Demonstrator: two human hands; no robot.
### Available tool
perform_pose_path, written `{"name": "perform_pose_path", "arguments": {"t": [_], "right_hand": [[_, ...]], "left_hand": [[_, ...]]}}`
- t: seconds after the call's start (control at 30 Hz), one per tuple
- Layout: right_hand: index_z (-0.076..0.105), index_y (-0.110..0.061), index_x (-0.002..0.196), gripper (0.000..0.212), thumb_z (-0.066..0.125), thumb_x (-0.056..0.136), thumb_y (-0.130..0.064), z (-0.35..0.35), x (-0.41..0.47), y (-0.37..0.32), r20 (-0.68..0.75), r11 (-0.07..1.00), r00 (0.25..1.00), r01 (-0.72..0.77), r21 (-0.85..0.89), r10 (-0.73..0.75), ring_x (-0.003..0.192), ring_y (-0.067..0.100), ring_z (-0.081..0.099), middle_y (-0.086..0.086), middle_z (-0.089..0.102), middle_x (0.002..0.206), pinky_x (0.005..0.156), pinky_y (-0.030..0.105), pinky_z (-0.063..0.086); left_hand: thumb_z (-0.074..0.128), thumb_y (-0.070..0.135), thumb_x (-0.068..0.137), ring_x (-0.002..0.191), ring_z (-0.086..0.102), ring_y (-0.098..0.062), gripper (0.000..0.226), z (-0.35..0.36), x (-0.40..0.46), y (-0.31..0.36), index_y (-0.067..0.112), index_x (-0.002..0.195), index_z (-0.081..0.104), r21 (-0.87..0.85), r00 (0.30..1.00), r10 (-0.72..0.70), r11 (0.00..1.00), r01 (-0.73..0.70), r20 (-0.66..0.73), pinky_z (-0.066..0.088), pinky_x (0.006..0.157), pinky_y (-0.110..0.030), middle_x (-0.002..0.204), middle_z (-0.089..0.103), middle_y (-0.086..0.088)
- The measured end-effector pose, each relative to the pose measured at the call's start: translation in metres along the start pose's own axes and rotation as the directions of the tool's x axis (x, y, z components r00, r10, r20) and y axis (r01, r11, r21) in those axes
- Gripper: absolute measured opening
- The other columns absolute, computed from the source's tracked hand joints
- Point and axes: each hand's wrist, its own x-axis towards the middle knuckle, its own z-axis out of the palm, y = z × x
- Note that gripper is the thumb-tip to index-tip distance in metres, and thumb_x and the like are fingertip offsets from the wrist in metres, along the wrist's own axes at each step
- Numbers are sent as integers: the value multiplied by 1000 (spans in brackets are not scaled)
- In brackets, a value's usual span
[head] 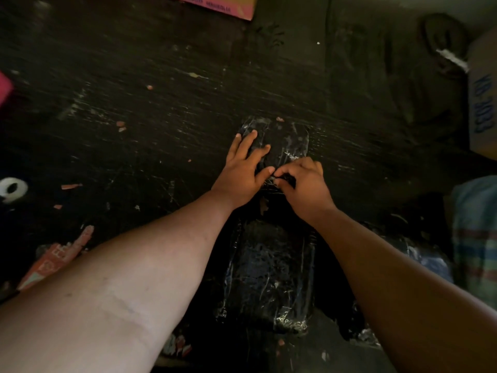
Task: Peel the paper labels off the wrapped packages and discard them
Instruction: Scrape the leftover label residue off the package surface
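A dark package wrapped in shiny clear plastic [287, 141] lies on the dark floor at the centre. My left hand [243, 168] rests flat on its left side with fingers spread and straight. My right hand [301, 181] is curled at the package's near edge, thumb and fingertips pinching at the wrap; what sits between them is too dark to make out. A second, larger wrapped package [269, 275] lies nearer to me between my forearms. No paper label shows plainly on either one.
Torn orange-pink paper scraps [71, 186] litter the floor at left, with a bigger orange piece [53, 259] at lower left. A white tape roll [12, 189] is at far left. A cardboard box [482, 95] and checked cloth [476, 238] stand at right.
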Motion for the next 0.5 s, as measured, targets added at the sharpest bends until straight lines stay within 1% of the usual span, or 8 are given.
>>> {"name": "perform_pose_path", "arguments": {"t": [0.07, 0.17, 0.23, 0.3, 0.37, 0.43, 0.5], "right_hand": [[72, -21, 105, 16, 69, 89, -25, 2, -1, -1, -18, 999, 1000, 16, -42, -16, 109, 19, 43, -1, 55, 107, 90, 21, 35], [72, -21, 102, 14, 68, 90, -26, 5, -3, -3, -44, 995, 998, 40, -96, -45, 105, 24, 46, 3, 56, 106, 90, 33, 44], [72, -22, 101, 14, 67, 90, -28, 6, -3, -3, -52, 992, 997, 44, -122, -50, 103, 26, 46, 4, 57, 106, 89, 38, 46], [71, -23, 101, 15, 64, 91, -31, 4, 0, -6, -26, 987, 999, 38, -158, -42, 104, 27, 46, 4, 56, 106, 89, 40, 46], [69, -25, 102, 17, 60, 92, -35, 1, 3, -8, 31, 975, 999, 36, -217, -30, 105, 27, 45, 5, 54, 109, 89, 42, 46], [67, -23, 105, 19, 57, 93, -35, -1, 3, -11, 76, 964, 997, 51, -262, -32, 107, 29, 45, 7, 52, 112, 89, 44, 46], [67, -21, 106, 21, 56, 94, -33, -3, 1, -11, 93, 957, 995, 71, -281, -47, 107, 30, 44, 8, 51, 113, 88, 44, 47]], "left_hand": [[57, 43, 98, 154, -5, -31, 58, -1, 0, -1, 24, 151, 42, -13, 1000, 0, 1000, 0, 19, 10, 122, -41, 168, 7, -2], [56, 43, 99, 154, -8, -29, 59, -2, 0, -3, 24, 152, 40, -24, 999, -1, 1000, 3, 45, 8, 122, -40, 168, 4, -1], [57, 42, 99, 154, -8, -29, 59, -3, 0, -4, 24, 152, 40, -24, 999, 8, 1000, -7, 47, 8, 122, -42, 168, 4, -2], [56, 42, 99, 154, -9, -29, 59, -4, 0, -5, 24, 153, 39, -20, 999, 9, 1000, -8, 53, 9, 122, -42, 168, 3, -1], [55, 42, 100, 154, -10, -27, 59, -4, 0, -5, 25, 153, 38, -15, 998, 2, 1000, -1, 63, 8, 122, -42, 168, 2, 0], [55, 42, 100, 154, -10, -27, 59, -4, 0, -4, 26, 154, 37, -12, 998, 2, 1000, -1, 61, 9, 122, -41, 168, 1, 1], [54, 43, 100, 154, -10, -26, 59, -4, 0, -4, 27, 154, 37, -7, 998, 1, 1000, 0, 65, 9, 122, -41, 168, 1, 1]]}}
